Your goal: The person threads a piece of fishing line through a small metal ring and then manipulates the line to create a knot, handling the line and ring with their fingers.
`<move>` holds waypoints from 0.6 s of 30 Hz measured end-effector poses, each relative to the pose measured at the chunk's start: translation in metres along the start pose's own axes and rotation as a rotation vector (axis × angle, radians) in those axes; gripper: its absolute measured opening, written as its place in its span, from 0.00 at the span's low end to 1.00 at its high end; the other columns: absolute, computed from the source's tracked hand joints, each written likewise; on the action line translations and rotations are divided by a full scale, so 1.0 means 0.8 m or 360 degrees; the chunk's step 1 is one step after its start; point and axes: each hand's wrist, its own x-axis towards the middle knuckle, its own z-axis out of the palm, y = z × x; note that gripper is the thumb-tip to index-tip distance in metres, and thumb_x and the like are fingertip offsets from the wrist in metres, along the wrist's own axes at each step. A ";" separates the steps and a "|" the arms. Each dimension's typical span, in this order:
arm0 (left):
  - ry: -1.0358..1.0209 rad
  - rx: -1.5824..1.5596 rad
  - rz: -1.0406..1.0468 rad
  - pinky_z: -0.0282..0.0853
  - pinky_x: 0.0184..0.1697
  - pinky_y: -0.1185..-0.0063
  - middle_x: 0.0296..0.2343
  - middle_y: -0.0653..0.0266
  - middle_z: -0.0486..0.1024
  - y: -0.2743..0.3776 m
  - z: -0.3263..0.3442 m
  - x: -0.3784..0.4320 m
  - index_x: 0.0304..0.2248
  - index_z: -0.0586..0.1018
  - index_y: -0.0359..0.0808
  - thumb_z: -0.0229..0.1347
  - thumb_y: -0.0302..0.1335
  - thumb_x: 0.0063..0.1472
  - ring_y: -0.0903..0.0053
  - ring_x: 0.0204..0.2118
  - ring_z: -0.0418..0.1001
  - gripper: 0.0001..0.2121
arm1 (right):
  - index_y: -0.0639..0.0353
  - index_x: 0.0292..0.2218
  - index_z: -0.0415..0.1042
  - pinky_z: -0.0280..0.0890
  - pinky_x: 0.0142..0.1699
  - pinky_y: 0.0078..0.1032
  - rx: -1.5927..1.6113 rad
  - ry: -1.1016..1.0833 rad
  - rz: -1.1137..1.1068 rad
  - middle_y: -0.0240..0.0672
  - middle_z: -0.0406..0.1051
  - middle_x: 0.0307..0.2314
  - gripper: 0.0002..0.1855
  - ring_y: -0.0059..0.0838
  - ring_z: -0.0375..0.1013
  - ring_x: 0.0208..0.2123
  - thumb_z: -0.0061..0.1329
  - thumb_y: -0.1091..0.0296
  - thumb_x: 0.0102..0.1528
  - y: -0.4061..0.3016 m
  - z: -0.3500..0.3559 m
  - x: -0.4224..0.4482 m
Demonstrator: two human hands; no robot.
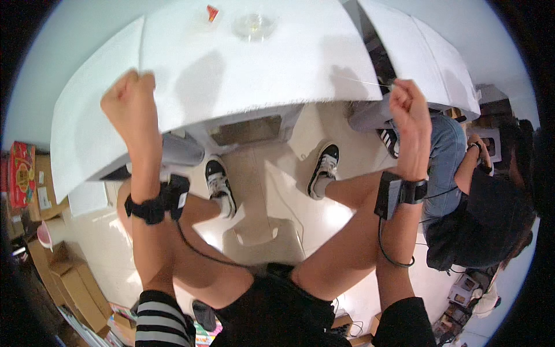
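My left hand is raised over the left part of the white table, its fingers curled in; whether something thin is between them cannot be told. My right hand is up at the table's right, by the dark gap, fingertips pinched on a thin pale thread that runs off to the left and fades from sight over the white top. Towards the table's far side lie a small red and orange piece and a clear round dish or bowl. Each wrist bears a black strapped device with a cable.
A person in blue jeans sits close on my right. Cardboard boxes and a red printed box stand at the left. A stool's edge shows between my legs, and packaged items lie at the lower right.
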 end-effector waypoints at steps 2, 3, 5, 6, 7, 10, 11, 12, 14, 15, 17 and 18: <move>-0.0106 -0.0282 -0.0060 0.44 0.19 0.88 0.11 0.76 0.57 0.021 0.008 0.008 0.11 0.64 0.38 0.49 0.20 0.45 0.89 0.16 0.49 0.10 | 0.58 0.18 0.55 0.45 0.20 0.13 0.0007 -0.0214 -0.0066 0.24 0.51 0.14 0.13 0.14 0.48 0.15 0.45 0.83 0.46 0.009 0.011 -0.004; -0.0071 -0.0255 -0.0127 0.45 0.19 0.88 0.12 0.75 0.58 0.029 0.025 0.008 0.12 0.65 0.38 0.49 0.21 0.47 0.89 0.16 0.52 0.10 | 0.58 0.17 0.55 0.45 0.20 0.13 -0.0148 -0.0068 -0.0126 0.24 0.51 0.14 0.13 0.14 0.48 0.15 0.45 0.81 0.46 0.019 0.038 -0.017; -0.0183 -0.0473 -0.0050 0.50 0.20 0.85 0.12 0.74 0.60 0.040 0.069 -0.011 0.12 0.65 0.39 0.49 0.21 0.50 0.88 0.17 0.55 0.12 | 0.61 0.18 0.59 0.46 0.20 0.16 -0.0218 -0.0410 -0.0200 0.26 0.52 0.14 0.10 0.15 0.49 0.15 0.46 0.82 0.44 0.051 0.054 -0.017; -0.0284 -0.0434 -0.0004 0.47 0.20 0.84 0.11 0.76 0.56 0.041 0.094 -0.027 0.11 0.60 0.40 0.49 0.20 0.48 0.89 0.17 0.51 0.13 | 0.62 0.18 0.60 0.47 0.21 0.17 -0.0291 -0.0474 -0.0177 0.26 0.53 0.15 0.08 0.16 0.49 0.15 0.45 0.82 0.44 0.064 0.070 -0.032; -0.0381 -0.0508 -0.0009 0.43 0.19 0.84 0.11 0.77 0.51 0.061 0.108 -0.045 0.12 0.55 0.40 0.49 0.19 0.45 0.89 0.17 0.47 0.15 | 0.62 0.18 0.60 0.46 0.21 0.16 -0.0291 -0.0537 -0.0063 0.26 0.53 0.15 0.09 0.16 0.49 0.15 0.44 0.82 0.45 0.080 0.074 -0.025; -0.0409 -0.0464 0.0112 0.39 0.17 0.81 0.11 0.74 0.44 0.052 0.119 -0.051 0.12 0.52 0.35 0.47 0.18 0.40 0.88 0.16 0.45 0.13 | 0.62 0.18 0.61 0.47 0.21 0.16 -0.0255 -0.0584 0.0017 0.26 0.53 0.15 0.08 0.17 0.50 0.15 0.42 0.83 0.46 0.089 0.070 -0.018; -0.0383 -0.0389 0.0174 0.39 0.17 0.81 0.11 0.74 0.44 0.040 0.113 -0.046 0.12 0.52 0.35 0.47 0.18 0.41 0.88 0.16 0.45 0.13 | 0.62 0.19 0.61 0.48 0.22 0.16 -0.0299 -0.0502 0.0010 0.26 0.54 0.15 0.08 0.17 0.51 0.16 0.42 0.83 0.46 0.078 0.061 -0.013; -0.0285 -0.0243 0.0164 0.39 0.17 0.82 0.10 0.76 0.46 0.022 0.091 -0.027 0.12 0.53 0.36 0.48 0.19 0.42 0.89 0.16 0.45 0.14 | 0.64 0.25 0.63 0.50 0.23 0.15 -0.1092 -0.0661 -0.0566 0.25 0.56 0.17 0.03 0.16 0.52 0.18 0.41 0.82 0.48 0.066 0.035 -0.017; -0.0165 -0.0303 -0.0166 0.39 0.17 0.83 0.10 0.79 0.48 -0.009 0.038 0.004 0.10 0.53 0.39 0.48 0.19 0.43 0.90 0.16 0.44 0.16 | 0.64 0.35 0.64 0.51 0.25 0.11 -0.0907 -0.0280 -0.0527 0.23 0.54 0.19 0.09 0.14 0.53 0.20 0.37 0.83 0.51 0.027 0.017 -0.049; -0.0111 -0.0203 -0.0252 0.39 0.17 0.84 0.11 0.80 0.48 -0.024 0.016 0.016 0.10 0.53 0.39 0.48 0.18 0.44 0.90 0.17 0.44 0.16 | 0.66 0.34 0.63 0.50 0.24 0.11 -0.0592 -0.0282 -0.0397 0.22 0.52 0.19 0.06 0.13 0.51 0.20 0.37 0.83 0.52 0.007 -0.011 -0.021; -0.0244 -0.0109 -0.0206 0.38 0.18 0.84 0.11 0.79 0.47 -0.020 -0.003 0.015 0.10 0.53 0.39 0.47 0.18 0.43 0.90 0.17 0.43 0.15 | 0.68 0.31 0.62 0.49 0.23 0.12 -0.0080 -0.0235 -0.0225 0.22 0.49 0.18 0.03 0.13 0.50 0.20 0.38 0.83 0.52 -0.018 -0.034 0.008; -0.0227 -0.0084 -0.0103 0.38 0.19 0.84 0.11 0.79 0.47 -0.016 0.004 0.003 0.10 0.53 0.38 0.47 0.18 0.42 0.90 0.17 0.43 0.15 | 0.68 0.30 0.62 0.48 0.23 0.12 0.0090 -0.0179 -0.0200 0.22 0.49 0.18 0.02 0.12 0.50 0.20 0.38 0.83 0.52 -0.025 -0.039 0.012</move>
